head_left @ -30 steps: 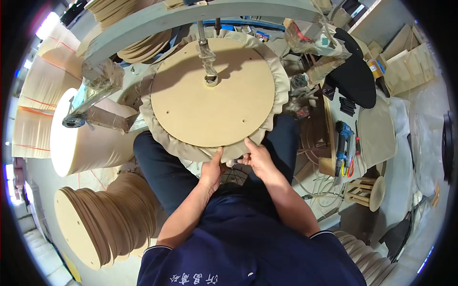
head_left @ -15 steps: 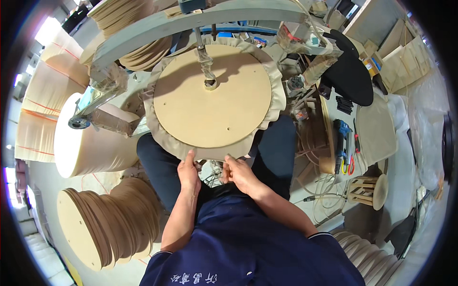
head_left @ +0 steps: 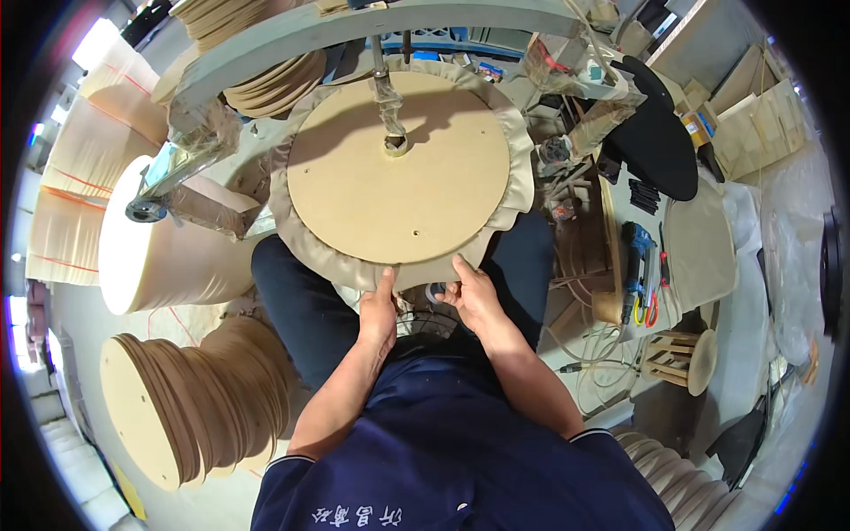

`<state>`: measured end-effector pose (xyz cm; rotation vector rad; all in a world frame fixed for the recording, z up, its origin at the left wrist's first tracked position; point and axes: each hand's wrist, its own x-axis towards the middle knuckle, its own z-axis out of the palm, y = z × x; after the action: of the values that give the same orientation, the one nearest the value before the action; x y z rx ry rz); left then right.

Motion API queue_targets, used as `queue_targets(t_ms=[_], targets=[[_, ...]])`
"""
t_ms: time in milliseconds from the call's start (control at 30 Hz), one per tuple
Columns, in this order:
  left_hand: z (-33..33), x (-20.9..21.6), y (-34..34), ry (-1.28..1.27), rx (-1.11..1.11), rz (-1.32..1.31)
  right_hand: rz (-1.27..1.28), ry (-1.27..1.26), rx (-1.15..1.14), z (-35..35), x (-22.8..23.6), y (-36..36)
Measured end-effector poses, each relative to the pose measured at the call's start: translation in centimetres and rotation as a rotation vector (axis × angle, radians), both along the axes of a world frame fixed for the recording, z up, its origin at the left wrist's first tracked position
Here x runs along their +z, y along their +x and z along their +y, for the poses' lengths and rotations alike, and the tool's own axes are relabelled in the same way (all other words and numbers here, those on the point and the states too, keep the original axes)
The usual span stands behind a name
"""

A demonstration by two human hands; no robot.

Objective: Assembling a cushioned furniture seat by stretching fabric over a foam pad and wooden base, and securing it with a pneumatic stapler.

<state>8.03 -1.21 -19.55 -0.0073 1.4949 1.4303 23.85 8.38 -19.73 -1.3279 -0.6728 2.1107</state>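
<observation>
A round tan wooden board [head_left: 354, 199] lies flat in front of me, with a loose, wavy rim of beige fabric [head_left: 423, 273] around it. My left hand [head_left: 379, 310] is closed on the fabric's near edge, thumb on top. To its right, my right hand [head_left: 474, 296] pinches the same edge, its thumb also laid over the cloth. The fingers under the fabric are partly hidden. A vertical rod [head_left: 387, 102] wrapped in clear film comes down onto a small ring at the board's middle.
A grey metal frame [head_left: 372, 31] arches over the board. Stacked wooden discs [head_left: 212, 403] stand at the lower left, beside a large film-wrapped roll [head_left: 177, 257]. On the right-hand table lie a blue power tool [head_left: 635, 257], scissors [head_left: 652, 310] and a black round panel [head_left: 660, 142].
Both hands have shifted right along the near fabric edge and slightly away from me. The board appears turned a little, its near hole now further left.
</observation>
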Motion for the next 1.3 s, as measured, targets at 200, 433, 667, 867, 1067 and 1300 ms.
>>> queue_targets(t_ms=[200, 433, 667, 867, 1067, 1300], targets=[[-1.2, 0.1, -2.7, 0.148, 0.171, 0.015, 0.073, -0.005, 0.082, -4.0, 1.0, -1.5], [-0.3, 2.1, -3.6, 0.011, 0.245, 0.075, 0.005, 0.015, 0.458, -3.5, 0.8, -1.0], [0.6, 0.5, 1.2, 0.02, -0.009, -0.158, -0.02, -0.138, 0.093, 2.6, 0.4, 0.8], [-0.9, -0.1, 0.1, -0.023, 0.007, 0.057, 0.076, -0.029, 0.01, -0.6, 0.3, 0.9], [-2.1, 0.2, -2.5, 0.052, 0.144, 0.076, 0.05, 0.051, 0.106, -3.9, 1.3, -0.4], [-0.8, 2.7, -2.8, 0.023, 0.311, 0.087, 0.032, -0.03, 0.429, -3.4, 0.9, 0.0]])
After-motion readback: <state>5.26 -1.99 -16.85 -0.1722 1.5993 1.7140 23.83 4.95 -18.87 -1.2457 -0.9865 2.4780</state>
